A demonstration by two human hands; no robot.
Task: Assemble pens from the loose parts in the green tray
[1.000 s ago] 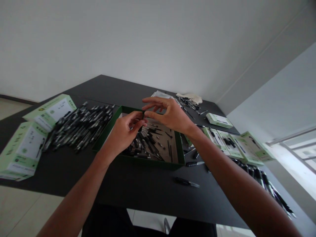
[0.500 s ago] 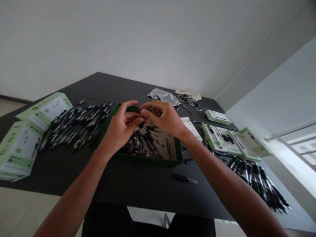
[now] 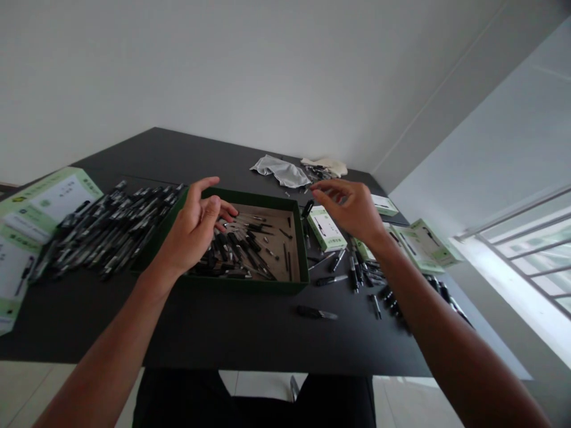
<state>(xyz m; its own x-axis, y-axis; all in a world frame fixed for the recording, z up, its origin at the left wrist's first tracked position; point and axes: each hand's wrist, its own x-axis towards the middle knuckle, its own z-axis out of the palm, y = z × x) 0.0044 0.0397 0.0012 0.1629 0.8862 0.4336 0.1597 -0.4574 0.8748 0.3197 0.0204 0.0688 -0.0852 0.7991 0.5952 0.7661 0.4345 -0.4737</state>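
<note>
My left hand (image 3: 194, 229) hovers above the left part of a green box (image 3: 300, 238), fingers spread and holding nothing. Inside the box lies a heap of loose black pen parts (image 3: 250, 249), with several thin rods. To the right of the box's far corner is my right hand (image 3: 350, 208), its fingers curled and thumb slightly apart from them. Just below its fingertips a black pen cap (image 3: 307, 208) shows by the box's rim, seemingly apart from the fingers; whether it rests on anything I cannot tell. A green-and-white carton (image 3: 327, 229) lies under that hand.
Many pens (image 3: 120, 226) are piled left of the box, beside open cartons (image 3: 62, 199). A single pen (image 3: 316, 312) lies near the table's front edge. More pens (image 3: 357, 273) are scattered at the right. A clear plastic bag (image 3: 283, 171) and a cloth (image 3: 328, 165) lie at the back.
My hands were together above the box, fingertips meeting. Now they are apart: the right hand has moved right, beyond the box, and the left has opened. The view has shifted right.
</note>
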